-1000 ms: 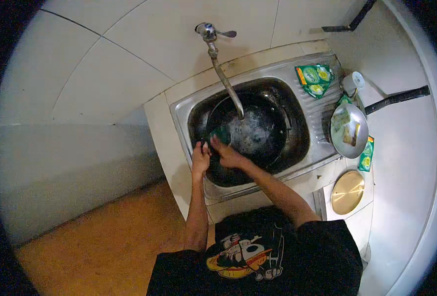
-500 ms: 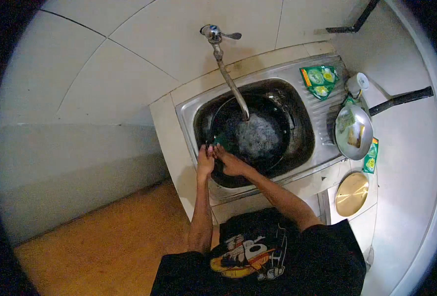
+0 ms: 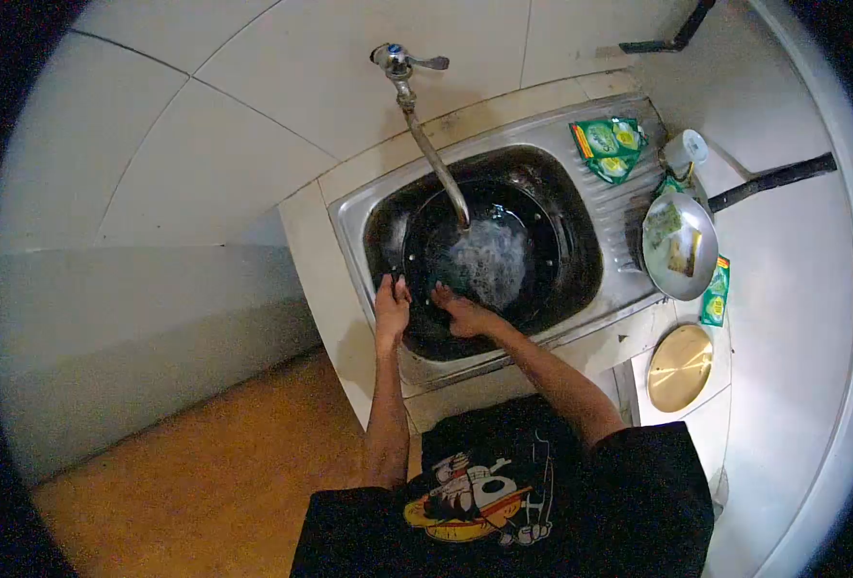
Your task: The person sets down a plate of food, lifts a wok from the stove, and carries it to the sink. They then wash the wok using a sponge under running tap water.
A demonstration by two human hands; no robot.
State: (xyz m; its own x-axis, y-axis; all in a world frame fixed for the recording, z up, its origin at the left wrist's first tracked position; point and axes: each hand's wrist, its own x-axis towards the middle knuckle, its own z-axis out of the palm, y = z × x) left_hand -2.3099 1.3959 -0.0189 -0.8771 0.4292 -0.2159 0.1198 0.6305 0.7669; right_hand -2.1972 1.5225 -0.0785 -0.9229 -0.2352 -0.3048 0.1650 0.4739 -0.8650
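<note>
One steel sink (image 3: pixel 351 220) held one black pan (image 3: pixel 534 236) of sudsy water (image 3: pixel 489 265) — left hand (image 3: pixel 392 306) gripping its edge, right hand (image 3: pixel 461 310) dipped in, hold unclear.

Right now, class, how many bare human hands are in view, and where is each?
2. The left hand grips the left edge of the black round pan in the stainless-steel sink; the right hand is at the pan's near side, fingertips unclear. No hand seems hidden.

On my feed, the person wears a black T-shirt (image 3: pixel 629 520) with loose short sleeves (image 3: pixel 650 451), its chest carrying a cartoon print (image 3: pixel 479 496) in white, yellow and orange-red with thin pale outlines, leaving forearms (image 3: pixel 385 409) and hands (image 3: pixel 392 310) bare.
</note>
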